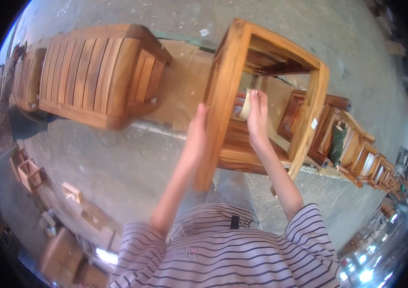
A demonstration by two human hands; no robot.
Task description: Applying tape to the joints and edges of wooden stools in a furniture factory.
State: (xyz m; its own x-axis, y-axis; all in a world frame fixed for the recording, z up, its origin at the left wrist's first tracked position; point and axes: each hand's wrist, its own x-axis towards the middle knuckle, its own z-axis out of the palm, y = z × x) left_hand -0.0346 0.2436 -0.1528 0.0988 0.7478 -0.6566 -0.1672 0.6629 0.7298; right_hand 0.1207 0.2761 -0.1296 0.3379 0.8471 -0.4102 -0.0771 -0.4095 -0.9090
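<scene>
- Striped shirt (223,247) fills bottom centre, closest thing.
- Wooden frame (231,72), upper centre; left hand (197,132) alongside its post, probably steadying it, can't tell if gripping.
- Right hand (257,117), centre: fingers clamped on pale roll (246,106), likely for control within the opening.

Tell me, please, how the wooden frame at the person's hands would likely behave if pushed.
The wooden frame would probably stay stiff, given its thick posts joined at the corners. It may feel light for its bulk, since one side is open. Its boxy shape suggests it would hardly roll.
</scene>
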